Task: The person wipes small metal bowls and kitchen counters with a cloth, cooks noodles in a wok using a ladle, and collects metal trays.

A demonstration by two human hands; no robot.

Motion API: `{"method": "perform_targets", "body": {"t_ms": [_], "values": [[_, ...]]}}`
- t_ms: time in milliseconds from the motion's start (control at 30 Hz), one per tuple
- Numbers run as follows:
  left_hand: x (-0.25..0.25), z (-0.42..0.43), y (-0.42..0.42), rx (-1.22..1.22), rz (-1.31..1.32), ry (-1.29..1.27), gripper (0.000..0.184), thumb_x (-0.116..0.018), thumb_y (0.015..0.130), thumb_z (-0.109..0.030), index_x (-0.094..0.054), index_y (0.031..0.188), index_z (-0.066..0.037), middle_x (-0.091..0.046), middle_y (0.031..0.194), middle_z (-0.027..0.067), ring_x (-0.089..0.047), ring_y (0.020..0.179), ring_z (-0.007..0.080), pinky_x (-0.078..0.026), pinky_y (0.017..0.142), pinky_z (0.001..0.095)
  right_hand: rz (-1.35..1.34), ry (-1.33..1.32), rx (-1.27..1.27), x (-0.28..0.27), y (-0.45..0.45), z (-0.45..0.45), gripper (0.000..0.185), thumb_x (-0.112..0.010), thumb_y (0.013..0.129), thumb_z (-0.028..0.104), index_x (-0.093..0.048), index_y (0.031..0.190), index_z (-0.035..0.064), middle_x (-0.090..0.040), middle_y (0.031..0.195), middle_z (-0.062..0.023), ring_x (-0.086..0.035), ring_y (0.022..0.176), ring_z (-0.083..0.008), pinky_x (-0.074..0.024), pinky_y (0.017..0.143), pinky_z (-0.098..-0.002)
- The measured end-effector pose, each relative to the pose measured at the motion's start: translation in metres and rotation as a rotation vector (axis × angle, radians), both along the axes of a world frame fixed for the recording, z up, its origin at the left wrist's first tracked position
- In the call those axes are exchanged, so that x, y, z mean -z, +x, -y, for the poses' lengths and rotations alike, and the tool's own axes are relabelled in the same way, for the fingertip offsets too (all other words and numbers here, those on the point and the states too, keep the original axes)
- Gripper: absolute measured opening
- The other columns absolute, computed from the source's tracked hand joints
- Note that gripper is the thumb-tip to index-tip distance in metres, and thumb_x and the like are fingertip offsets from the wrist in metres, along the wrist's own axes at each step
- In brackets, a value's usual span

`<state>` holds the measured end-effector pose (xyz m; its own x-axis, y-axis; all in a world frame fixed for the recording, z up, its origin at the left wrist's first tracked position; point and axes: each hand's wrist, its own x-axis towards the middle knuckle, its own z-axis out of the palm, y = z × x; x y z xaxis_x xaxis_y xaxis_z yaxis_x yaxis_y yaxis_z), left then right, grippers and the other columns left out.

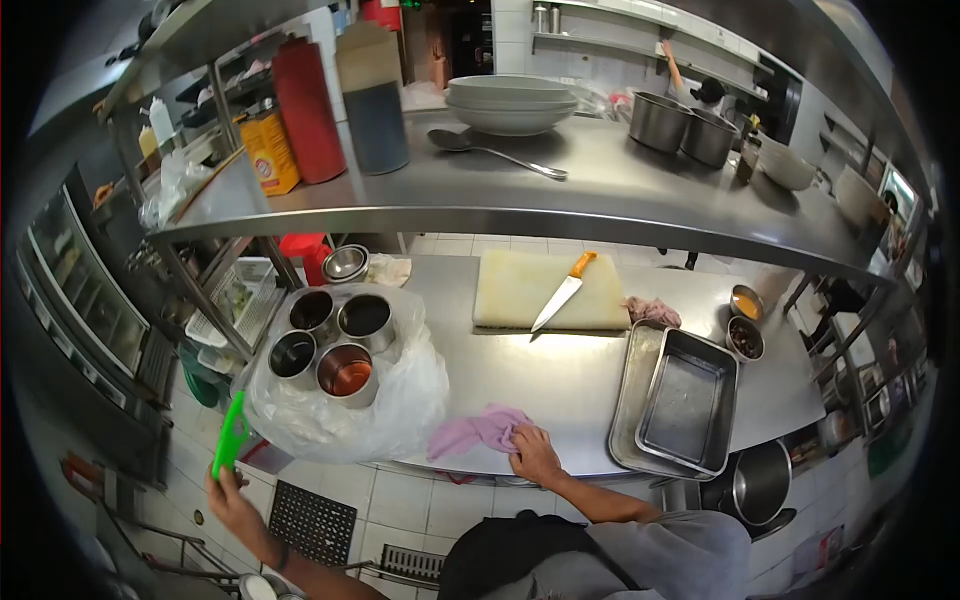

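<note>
My left hand is closed around the lower end of a bright green object, held upright off the left front corner of the steel table. At the table's front edge, my right hand grips the right end of a pink cloth, which lies crumpled on the steel. Several metal containers with dark and reddish liquid, one of them a reddish one, stand on clear plastic at the left. A knife with an orange handle rests on the cutting board.
Two nested metal trays lie at the right, with small bowls behind them. A steel shelf above the table holds stacked plates, a spoon, squeeze bottles and metal pots. A large pot stands below at the right.
</note>
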<state>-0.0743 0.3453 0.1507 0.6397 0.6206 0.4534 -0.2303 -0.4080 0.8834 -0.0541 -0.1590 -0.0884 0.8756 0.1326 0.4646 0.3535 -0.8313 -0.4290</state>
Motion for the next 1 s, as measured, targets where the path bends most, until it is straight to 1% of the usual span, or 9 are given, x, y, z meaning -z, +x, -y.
{"method": "perform_targets", "body": {"t_ms": [200, 333, 500, 567, 667, 767, 867, 967, 1000], "values": [[-0.116, 0.145, -0.025, 0.262, 0.461, 0.037, 0.027, -0.047, 0.102, -0.007, -0.059, 0.12, 0.008, -0.065, 0.1, 0.0119, -0.061, 0.087, 0.016, -0.05, 0.078, 0.0289, 0.032, 0.024, -0.027, 0.006, -0.001, 0.006, 0.031, -0.065, 0.076, 0.012, -0.06, 0.105, 0.0021, -0.056, 0.121, -0.0172, -0.052, 0.117, -0.0359, -0.0391, 0.101, -0.0482], [-0.191, 0.278, 0.021, 0.343, 0.527, 0.571, 0.027, -0.06, 0.09, 0.006, -0.063, 0.117, 0.007, -0.067, 0.102, 0.017, -0.065, 0.087, 0.0254, -0.052, 0.081, 0.0342, 0.013, 0.045, -0.02, 0.009, -0.002, 0.008, 0.03, -0.066, 0.077, 0.012, -0.06, 0.105, 0.0025, -0.056, 0.121, -0.0169, -0.051, 0.118, -0.0362, -0.0387, 0.102, -0.0485], [-0.244, 0.409, 0.113, 0.308, 0.872, 1.089, 0.018, -0.064, 0.085, -0.003, -0.062, 0.102, 0.003, -0.06, 0.091, 0.0158, -0.06, 0.085, 0.0326, -0.052, 0.076, 0.0408, 0.036, 0.082, -0.038, 0.017, -0.002, 0.013, 0.029, -0.065, 0.077, 0.011, -0.06, 0.104, 0.0022, -0.056, 0.122, -0.0169, -0.051, 0.119, -0.0368, -0.038, 0.104, -0.0489], [-0.246, 0.444, 0.132, 0.404, 0.653, 1.306, 0.029, -0.065, 0.087, -0.009, -0.059, 0.113, 0.003, -0.061, 0.108, 0.0189, -0.06, 0.098, 0.0335, -0.051, 0.082, 0.0409, 0.05, 0.097, -0.043, 0.016, -0.004, 0.013, 0.029, -0.065, 0.077, 0.011, -0.06, 0.105, 0.0021, -0.056, 0.122, -0.017, -0.051, 0.119, -0.0369, -0.0379, 0.104, -0.0488], [-0.246, 0.483, 0.138, 0.444, 0.6, 1.464, 0.027, -0.065, 0.087, -0.012, -0.058, 0.11, 0.001, -0.061, 0.111, 0.0187, -0.06, 0.099, 0.0326, -0.051, 0.084, 0.0404, 0.042, 0.102, -0.037, 0.012, -0.004, 0.014, 0.029, -0.065, 0.077, 0.01, -0.06, 0.105, 0.0019, -0.057, 0.122, -0.0172, -0.051, 0.119, -0.0369, -0.0381, 0.104, -0.0488], [-0.245, 0.497, 0.154, 0.504, 0.734, 1.462, 0.034, -0.067, 0.087, -0.014, -0.059, 0.118, -0.001, -0.061, 0.111, 0.0182, -0.06, 0.099, 0.0328, -0.051, 0.083, 0.0418, 0.016, 0.103, -0.023, 0.015, -0.004, 0.014, 0.03, -0.066, 0.077, 0.01, -0.06, 0.106, 0.0018, -0.057, 0.123, -0.0174, -0.051, 0.12, -0.0365, -0.0381, 0.104, -0.0486], [-0.252, 0.493, 0.147, 0.476, 0.766, 1.469, 0.02, -0.056, 0.085, -0.012, -0.067, 0.09, 0.003, -0.062, 0.09, 0.0179, -0.062, 0.09, 0.0301, -0.055, 0.076, 0.0389, 0.015, 0.105, -0.041, 0.018, -0.002, 0.013, 0.032, -0.066, 0.077, 0.009, -0.061, 0.107, 0.0022, -0.058, 0.123, -0.0171, -0.051, 0.12, -0.0359, -0.038, 0.104, -0.0481], [-0.253, 0.47, 0.106, 0.547, 0.734, 1.313, 0.052, -0.064, 0.093, -0.025, -0.05, 0.133, 0.006, -0.058, 0.1, 0.0201, -0.058, 0.09, 0.0277, -0.051, 0.074, 0.0374, 0.007, 0.121, -0.055, 0.016, -0.002, 0.012, 0.031, -0.065, 0.077, 0.009, -0.061, 0.107, 0.002, -0.057, 0.122, -0.0166, -0.051, 0.119, -0.0357, -0.0378, 0.105, -0.0482], [-0.238, 0.462, 0.096, 0.556, 0.768, 1.16, 0.048, -0.068, 0.089, -0.019, -0.055, 0.13, 0.001, -0.059, 0.105, 0.0186, -0.059, 0.093, 0.0308, -0.05, 0.078, 0.0397, 0.001, 0.135, -0.046, 0.015, -0.001, 0.012, 0.03, -0.064, 0.078, 0.009, -0.061, 0.107, 0.0019, -0.057, 0.122, -0.0165, -0.051, 0.119, -0.0356, -0.0377, 0.105, -0.0483]]}}
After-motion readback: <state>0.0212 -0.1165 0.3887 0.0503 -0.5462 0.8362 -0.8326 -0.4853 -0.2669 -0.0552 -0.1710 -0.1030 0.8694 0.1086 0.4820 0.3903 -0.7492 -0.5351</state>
